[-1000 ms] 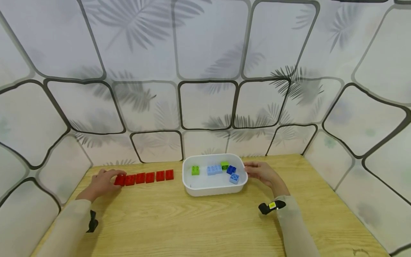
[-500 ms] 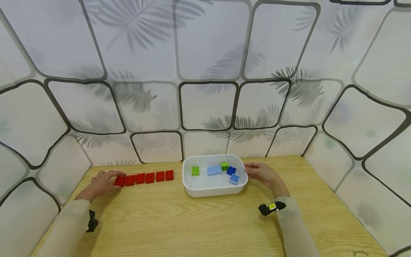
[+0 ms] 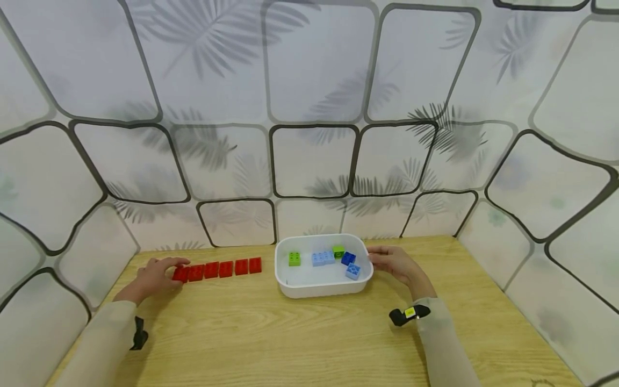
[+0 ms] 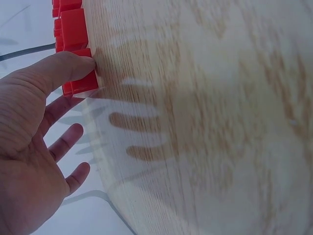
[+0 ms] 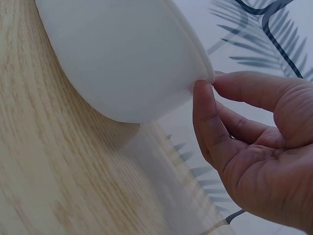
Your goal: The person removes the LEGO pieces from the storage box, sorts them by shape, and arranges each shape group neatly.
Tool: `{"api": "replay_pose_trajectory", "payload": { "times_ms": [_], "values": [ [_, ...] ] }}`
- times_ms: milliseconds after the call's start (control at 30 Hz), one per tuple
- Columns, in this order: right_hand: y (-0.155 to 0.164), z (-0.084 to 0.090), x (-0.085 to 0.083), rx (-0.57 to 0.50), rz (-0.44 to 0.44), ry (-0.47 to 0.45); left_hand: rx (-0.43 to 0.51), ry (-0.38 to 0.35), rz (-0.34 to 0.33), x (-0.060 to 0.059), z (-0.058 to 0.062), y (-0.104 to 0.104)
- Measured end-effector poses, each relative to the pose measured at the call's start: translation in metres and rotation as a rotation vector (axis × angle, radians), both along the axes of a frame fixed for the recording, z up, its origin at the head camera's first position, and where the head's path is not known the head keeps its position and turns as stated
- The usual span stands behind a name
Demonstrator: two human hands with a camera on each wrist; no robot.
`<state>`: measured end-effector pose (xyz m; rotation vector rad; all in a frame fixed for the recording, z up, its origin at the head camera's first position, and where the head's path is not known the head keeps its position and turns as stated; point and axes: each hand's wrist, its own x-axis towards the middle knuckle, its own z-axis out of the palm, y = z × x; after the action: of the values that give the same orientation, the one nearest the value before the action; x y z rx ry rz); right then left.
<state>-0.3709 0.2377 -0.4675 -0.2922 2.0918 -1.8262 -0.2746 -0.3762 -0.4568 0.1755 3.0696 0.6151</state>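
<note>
- Wooden table (image 3: 300, 333) underfoot of it all; patterned white screen (image 3: 314, 161) walling the back and both sides, close behind both hands.
- Inside the white tub (image 3: 319, 287), just left of the right hand: dark blue brick (image 3: 348, 256) and light blue brick (image 3: 353, 270) nearest the fingers; long pale blue brick (image 3: 322, 257) and two green bricks (image 3: 294, 258) further off.
- Nothing lying between either hand and what it touches.
- Left hand (image 3: 153, 277) flat and spread, fingers straight; thumb tip (image 4: 80, 66) pressed against the end brick of the row of red bricks (image 3: 220, 268); rest of the row running off toward the tub, well short of it.
- Right hand (image 3: 394, 263) at the tub's right rim; thumb (image 5: 208, 117) and forefinger pinching the lip, other fingers loosely curled behind.
- Red bricks: small, square, studded, set side by side in one straight line; tub: rounded corners, smooth sides, standing flat on the table.
</note>
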Motion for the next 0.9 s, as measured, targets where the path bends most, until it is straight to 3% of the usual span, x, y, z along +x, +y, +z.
{"api": "replay_pose_trajectory", "payload": {
  "times_ms": [533,900],
  "values": [
    [-0.001,0.001,0.001,0.025,-0.026,-0.009,0.001,-0.005,0.004,0.002,0.0,0.001],
    [-0.002,0.004,0.003,0.005,-0.003,0.006,0.008,0.088,-0.014,0.0,0.024,0.021]
  ]
}}
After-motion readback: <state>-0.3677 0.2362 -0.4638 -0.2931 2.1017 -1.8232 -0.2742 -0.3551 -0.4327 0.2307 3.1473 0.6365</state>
